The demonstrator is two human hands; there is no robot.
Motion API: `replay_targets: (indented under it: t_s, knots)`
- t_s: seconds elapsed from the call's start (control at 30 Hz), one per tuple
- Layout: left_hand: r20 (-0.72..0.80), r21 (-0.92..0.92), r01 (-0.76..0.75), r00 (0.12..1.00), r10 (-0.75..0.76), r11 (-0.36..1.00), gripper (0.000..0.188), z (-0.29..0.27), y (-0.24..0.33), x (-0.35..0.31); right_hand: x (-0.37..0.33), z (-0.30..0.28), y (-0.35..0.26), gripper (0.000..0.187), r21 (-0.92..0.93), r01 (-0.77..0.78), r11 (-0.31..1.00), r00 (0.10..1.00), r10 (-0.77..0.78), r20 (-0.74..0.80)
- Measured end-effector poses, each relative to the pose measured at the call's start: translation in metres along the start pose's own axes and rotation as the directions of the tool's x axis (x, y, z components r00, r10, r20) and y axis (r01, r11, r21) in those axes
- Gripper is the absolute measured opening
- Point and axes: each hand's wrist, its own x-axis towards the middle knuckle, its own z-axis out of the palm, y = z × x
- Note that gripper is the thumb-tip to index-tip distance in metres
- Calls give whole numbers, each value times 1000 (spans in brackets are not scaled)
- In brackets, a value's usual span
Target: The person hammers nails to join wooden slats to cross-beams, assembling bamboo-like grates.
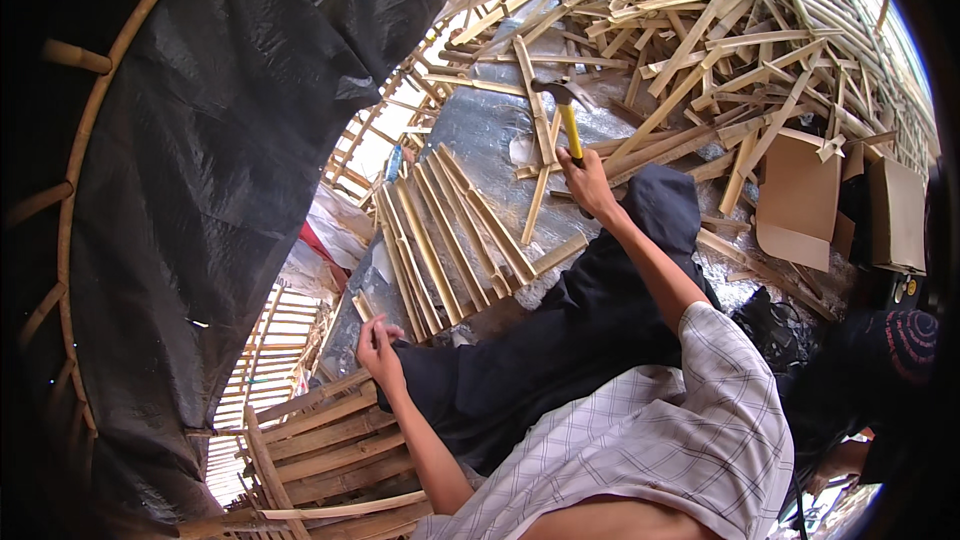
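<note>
My right hand (587, 183) grips a claw hammer (570, 125) by its yellow and black handle, its metal head raised away from me. At the left, my left hand (380, 348) has its fingers drawn together beside the end of a bamboo crosspiece (362, 306); anything small between them cannot be made out. In front of my legs lies a slatted bamboo panel (445, 230), its several split strips side by side across a crosspiece. The crosspiece's other end (560, 253) sticks out at the right of the panel.
A large heap of split bamboo (690, 40) covers the far right. An opened cardboard box (798, 195) stands at the right. Finished-looking bamboo slats (340, 460) lie at the lower left, below a black sheet (230, 140). Another person (890, 370) is at the right edge.
</note>
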Motion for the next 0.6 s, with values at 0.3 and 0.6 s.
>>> replay_targets:
  t_s: [0.3,0.6]
  knots:
    - [-259,108,-119,955,144,987,33,-39,-24,-77,86,97,32,39,-128,46,991,926,5,376]
    - [-346,515,49,925,155,856,28,-25,-32,-66,72,78,76,32,-20,-137,990,947,137,290]
